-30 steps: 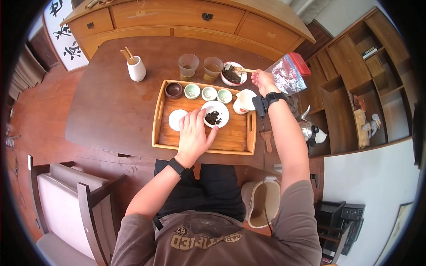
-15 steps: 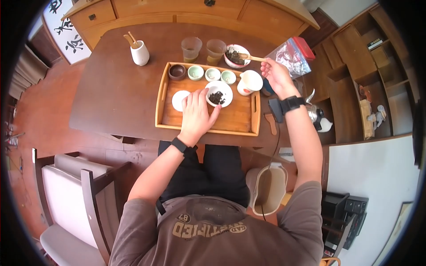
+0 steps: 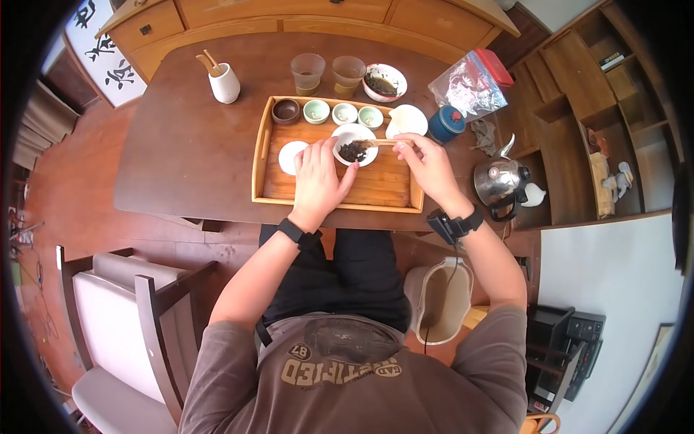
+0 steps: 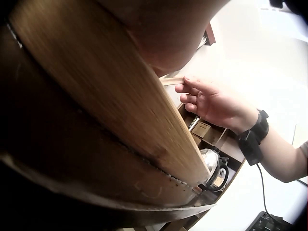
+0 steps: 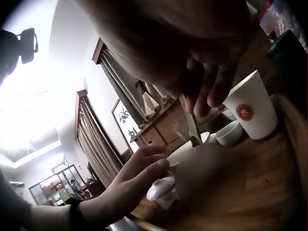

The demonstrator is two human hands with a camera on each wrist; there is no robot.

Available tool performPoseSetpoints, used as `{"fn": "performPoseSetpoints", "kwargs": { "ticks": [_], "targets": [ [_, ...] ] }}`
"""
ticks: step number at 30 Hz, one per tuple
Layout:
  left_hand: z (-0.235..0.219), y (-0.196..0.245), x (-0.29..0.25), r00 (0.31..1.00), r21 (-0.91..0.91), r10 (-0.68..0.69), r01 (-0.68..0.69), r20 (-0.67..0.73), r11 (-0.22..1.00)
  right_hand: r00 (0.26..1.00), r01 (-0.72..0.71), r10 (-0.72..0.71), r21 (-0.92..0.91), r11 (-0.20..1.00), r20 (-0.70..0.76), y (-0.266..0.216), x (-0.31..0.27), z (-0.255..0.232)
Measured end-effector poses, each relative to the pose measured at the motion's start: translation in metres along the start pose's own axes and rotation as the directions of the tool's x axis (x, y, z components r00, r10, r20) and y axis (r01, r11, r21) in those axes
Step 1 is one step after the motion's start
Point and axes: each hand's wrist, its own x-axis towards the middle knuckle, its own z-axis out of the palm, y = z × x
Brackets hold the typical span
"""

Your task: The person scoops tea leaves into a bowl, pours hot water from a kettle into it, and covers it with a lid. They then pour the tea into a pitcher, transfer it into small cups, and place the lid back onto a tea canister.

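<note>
On the wooden tray stands a white gaiwan bowl (image 3: 366, 156) with dark wet tea leaves (image 3: 353, 151) in it. My left hand (image 3: 318, 177) holds the bowl, thumb and forefinger at its rim. With thumb and fingers my right hand (image 3: 431, 168) pinches a slim wooden tea scoop (image 3: 382, 142), its far end over the leaves. The white lid (image 3: 289, 158) lies left of the bowl, partly behind my left fingers. In the left wrist view the tray's side (image 4: 110, 91) covers much of the frame, and the bowl is hidden.
Several small cups (image 3: 316, 111) line the tray's (image 3: 260, 163) far edge beside a white pitcher (image 3: 407, 121). Behind are two plastic cups (image 3: 307, 71) and a bowl of leaves (image 3: 384, 79). A blue canister (image 3: 447, 124) and kettle (image 3: 497, 182) stand right; a tool holder (image 3: 225, 85) stands left.
My right hand has come from the bowl of leaves at the back down to the gaiwan, bringing the tea scoop with it. My left hand stays at the gaiwan bowl.
</note>
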Motion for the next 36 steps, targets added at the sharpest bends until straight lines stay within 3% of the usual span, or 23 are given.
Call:
{"fn": "performPoseSetpoints", "kwargs": {
  "ticks": [4,6,10,12,16,19,22,24,28,31,33,36],
  "targets": [
    [0.0,0.001,0.001,1.0,0.002,0.004,-0.004,-0.001,1.0,0.992,0.109,-0.112,-0.045,0.993,-0.053,-0.001,-0.001,0.0],
    [0.0,0.001,0.001,1.0,0.004,0.008,-0.008,-0.001,1.0,0.979,0.205,-0.204,-0.202,0.958,0.024,-0.003,-0.003,-0.001],
    [0.0,0.001,0.001,1.0,0.009,0.004,-0.004,0.003,1.0,0.981,0.153,-0.156,-0.038,0.987,-0.111,-0.007,-0.005,0.002],
    [0.0,0.0,0.0,1.0,0.014,0.009,-0.009,-0.002,1.0,0.985,0.165,-0.172,-0.183,0.969,-0.024,-0.005,-0.007,0.0],
    [0.0,0.0,0.001,1.0,0.017,0.004,-0.004,0.0,1.0,0.988,0.123,-0.128,-0.054,0.991,-0.091,0.004,-0.007,0.009],
    [0.0,0.001,0.0,1.0,0.008,0.009,-0.009,-0.002,1.0,0.985,0.169,-0.17,-0.058,0.984,-0.005,0.006,-0.006,0.016],
    [-0.001,0.001,0.001,1.0,0.004,0.008,-0.008,0.0,1.0,0.981,0.168,-0.185,-0.207,0.964,-0.064,0.006,-0.002,0.018],
    [-0.001,0.001,0.0,1.0,0.008,-0.006,0.006,0.002,1.0,0.985,0.092,-0.076,0.096,0.991,-0.155,0.012,0.001,0.018],
    [0.0,0.0,0.001,1.0,0.001,0.004,-0.004,0.003,1.0,0.997,0.024,-0.022,0.017,1.0,-0.077,0.004,0.005,0.005],
    [-0.001,0.001,0.0,1.0,-0.004,0.0,0.0,0.002,1.0,0.973,0.101,-0.043,0.252,0.962,-0.229,-0.008,0.026,-0.015],
    [-0.001,0.0,0.0,1.0,-0.014,0.006,-0.006,-0.003,1.0,0.951,0.095,-0.035,0.182,0.979,-0.307,-0.023,0.047,-0.031],
    [-0.002,0.001,0.0,1.0,-0.02,-0.015,0.015,0.011,1.0,0.936,0.071,-0.034,0.092,0.993,-0.35,-0.008,0.096,-0.05]
  ]
}}
